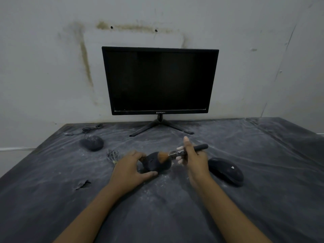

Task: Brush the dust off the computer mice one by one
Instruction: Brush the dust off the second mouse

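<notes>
- Three computer mice lie on a dark table (pixel 52 199) covered by a clear, wrinkled plastic sheet (pixel 263 146) speckled with pale dust.
- The middle mouse (pixel 154 166) sits near the centre of the table, between the two hands and in front of the monitor's stand.
- The left hand (pixel 128 170) holds the middle mouse from its left side, with the fingers curled over the far edge and the thumb stretched along the near edge.
- The right hand (pixel 192 159) grips the brush (pixel 175 153), fingers wrapped round its metal collar and the start of the handle. One digit points straight up, and the dark handle sticks out to the right past the hand.
- The brush's orange-brown bristles press on the top of the middle mouse and splay slightly where they touch it.
- The left mouse (pixel 91 142) lies toward the far left, well apart from both hands, its back coated in pale dust. A thin black cable (pixel 91 128) is coiled just behind it.
- The right mouse (pixel 226 171) lies just beside the right wrist, dark, with a small pale mark on its back.
- A small cable bundle (pixel 113 155) lies near the left hand, on its far left side, and a dark scrap (pixel 83 184) lies nearer the viewer.
- A monitor (pixel 159 81) with a dark screen stands at the table's back edge, before a stained pale wall (pixel 43 67).
</notes>
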